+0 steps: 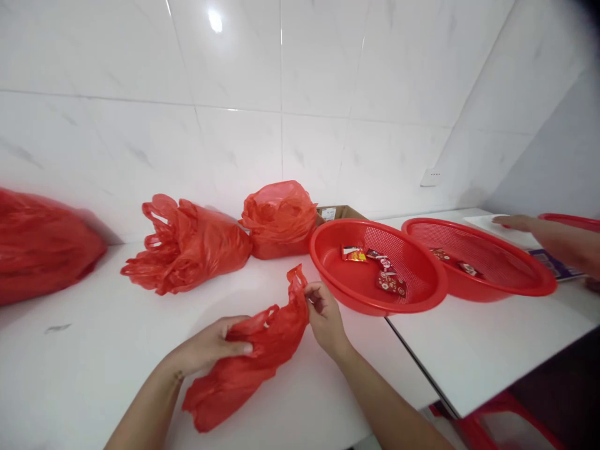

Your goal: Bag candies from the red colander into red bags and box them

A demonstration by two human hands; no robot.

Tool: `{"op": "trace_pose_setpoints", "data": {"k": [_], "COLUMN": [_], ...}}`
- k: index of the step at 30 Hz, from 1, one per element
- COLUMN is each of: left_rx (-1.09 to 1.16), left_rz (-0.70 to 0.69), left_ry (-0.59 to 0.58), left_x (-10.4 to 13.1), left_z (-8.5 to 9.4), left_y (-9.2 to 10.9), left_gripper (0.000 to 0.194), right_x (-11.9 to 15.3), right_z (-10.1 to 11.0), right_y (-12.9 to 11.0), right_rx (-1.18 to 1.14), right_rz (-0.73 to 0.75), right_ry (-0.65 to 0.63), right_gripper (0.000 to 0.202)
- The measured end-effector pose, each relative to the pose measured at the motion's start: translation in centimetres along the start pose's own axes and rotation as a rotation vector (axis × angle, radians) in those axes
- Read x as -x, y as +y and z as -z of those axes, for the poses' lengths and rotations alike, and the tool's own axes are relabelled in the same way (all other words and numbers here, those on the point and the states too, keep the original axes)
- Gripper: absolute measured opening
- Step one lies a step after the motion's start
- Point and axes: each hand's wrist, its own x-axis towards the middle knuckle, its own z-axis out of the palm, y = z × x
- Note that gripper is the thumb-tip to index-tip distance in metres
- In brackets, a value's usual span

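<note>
A crumpled red plastic bag (253,369) stretches between my two hands just above the white table (112,350). My left hand (220,344) grips its left side, with the thumb lying over the film. At the upper end, my right hand (325,315) pinches the bag beside a handle loop. Whether anything lies inside the bag cannot be seen. Close to my right hand stands a red plastic basket (328,281) with perforated walls. Several small snack packets (391,282) lie in it, one of them red and yellow (354,254).
Behind my hands sit a bundle of red bags (206,244) and another red bag pile (281,219) against the tiled wall. A large red bag (42,250) is at far left. Right are a second basket (506,290), a cardboard box (344,212) and another person's hand (520,223).
</note>
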Motion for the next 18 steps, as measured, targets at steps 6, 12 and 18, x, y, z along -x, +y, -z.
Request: {"op": "trace_pose_setpoints", "data": {"k": [6,12,18], "left_rx": [0.287,0.368,0.231], "left_rz": [-0.146,-0.353,-0.445], "left_ry": [0.613,0.914,1.164], "left_x": [0.3,-0.4,-0.9], "left_z": [3.8,5.5,5.2], "left_y": [0.4,-0.1,-0.8], "left_gripper": [0.031,0.021,0.016], "right_x": [0.1,0.1,0.6], "right_z": [1.4,2.2,2.7], "right_y": [-1.2,-1.5,-1.9], "right_rx": [-0.349,-0.449,-0.229], "right_rz": [-0.075,-0.177,-0.202], "right_ry": [-0.048,-0.091,-0.26], "right_gripper": [0.023,0.028,0.025]}}
